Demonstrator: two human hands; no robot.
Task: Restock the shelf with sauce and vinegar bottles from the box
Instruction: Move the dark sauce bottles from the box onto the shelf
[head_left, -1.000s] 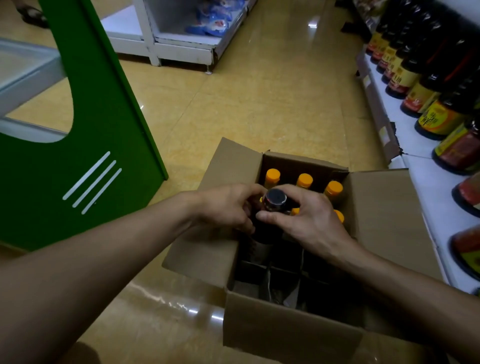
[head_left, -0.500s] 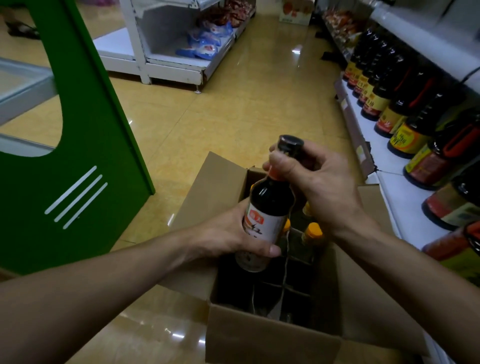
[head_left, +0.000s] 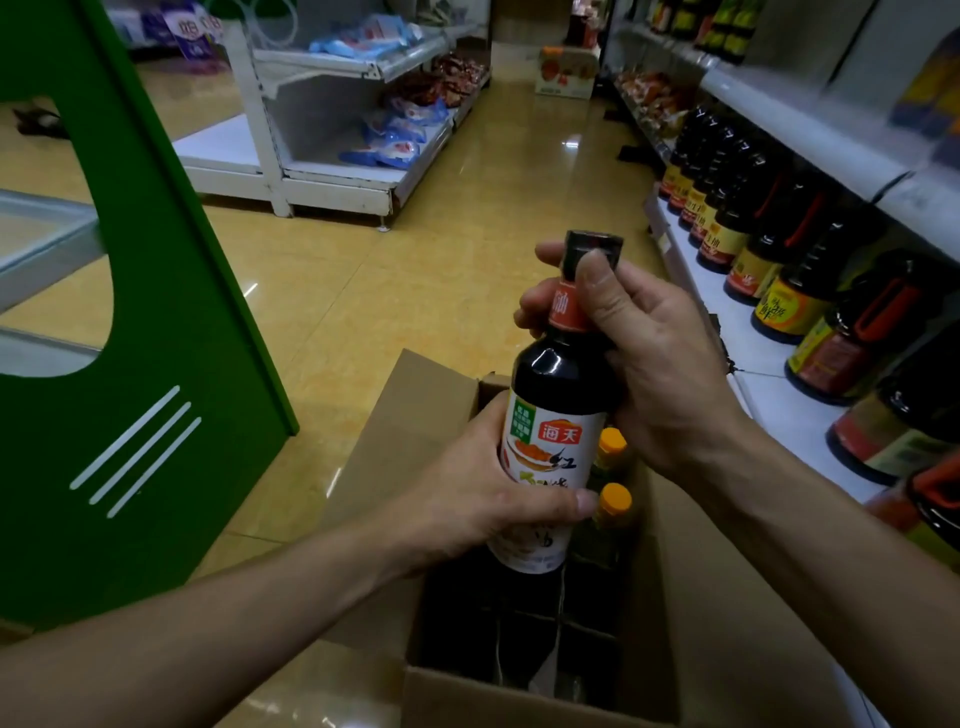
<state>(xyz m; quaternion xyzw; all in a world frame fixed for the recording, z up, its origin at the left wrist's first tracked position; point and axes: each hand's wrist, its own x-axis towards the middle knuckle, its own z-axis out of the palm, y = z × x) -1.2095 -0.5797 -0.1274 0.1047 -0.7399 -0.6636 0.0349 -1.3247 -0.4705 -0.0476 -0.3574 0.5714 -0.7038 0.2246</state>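
I hold a dark sauce bottle (head_left: 558, 400) with a black cap and a white and red label upright above the open cardboard box (head_left: 519, 696). My right hand (head_left: 654, 364) grips its neck just under the cap. My left hand (head_left: 483, 499) wraps the lower body over the label. Two orange-capped bottles (head_left: 613, 467) stand in the box's cells behind it; the nearer cells look dark. The white shelf (head_left: 748, 332) to the right carries a row of dark sauce bottles (head_left: 753, 228).
A green panel (head_left: 156, 364) stands at the left beside the box. A white shelving unit (head_left: 322, 171) with blue packets stands across the tan tiled aisle. An upper shelf edge (head_left: 831, 140) overhangs the bottle row on the right.
The dark bottle has come up out of the box, from cap level in the cells to fully above them. Both hands kept their grip, and my view has tilted up.
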